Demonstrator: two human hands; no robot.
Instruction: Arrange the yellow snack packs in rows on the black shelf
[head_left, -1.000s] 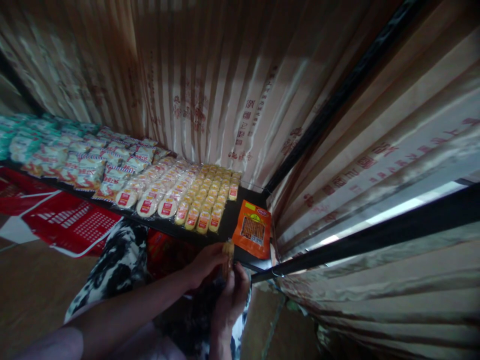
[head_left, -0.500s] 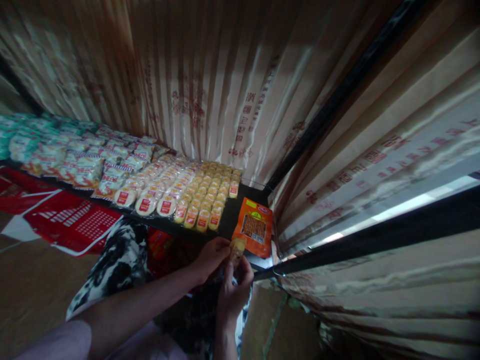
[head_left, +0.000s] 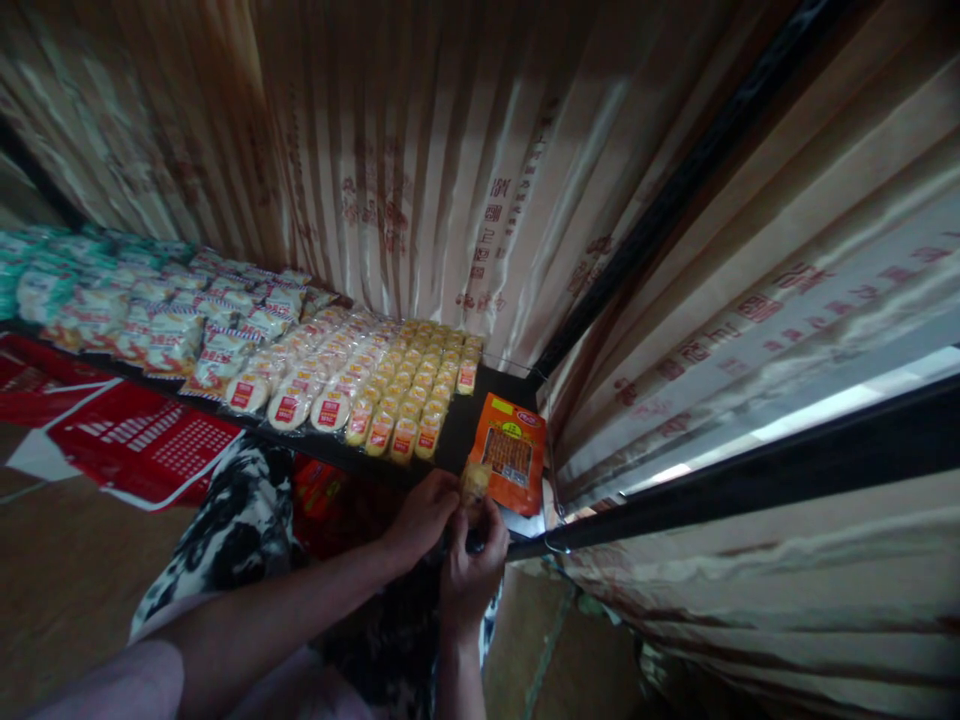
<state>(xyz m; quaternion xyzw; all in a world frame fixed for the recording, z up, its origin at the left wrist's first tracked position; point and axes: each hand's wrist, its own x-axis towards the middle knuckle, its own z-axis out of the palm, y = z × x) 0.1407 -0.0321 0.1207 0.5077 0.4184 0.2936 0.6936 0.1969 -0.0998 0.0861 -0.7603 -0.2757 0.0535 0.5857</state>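
Note:
Between my two hands is a small yellow wrapped snack [head_left: 476, 480], in front of an orange packet [head_left: 510, 455] lying at the right end of a black shelf [head_left: 459, 430]. My left hand [head_left: 427, 515] pinches the snack's left side. My right hand [head_left: 476, 555] holds it from below with thumb and fingers closed. To the left, rows of similar yellow wrapped snacks [head_left: 416, 390] lie on the shelf. Round white wrapped snacks [head_left: 307, 385] lie beyond them.
White and orange bags [head_left: 169, 335] and green bags [head_left: 45, 280] fill the shelf's left part. A red printed bag [head_left: 142, 440] hangs below. Pleated curtains [head_left: 420, 180] and black bars [head_left: 750, 470] enclose the shelf's back and right.
My hands and the yellow snack have shifted slightly; the snack is a little higher, nearer the orange packet's lower left part. Both hands still hold it.

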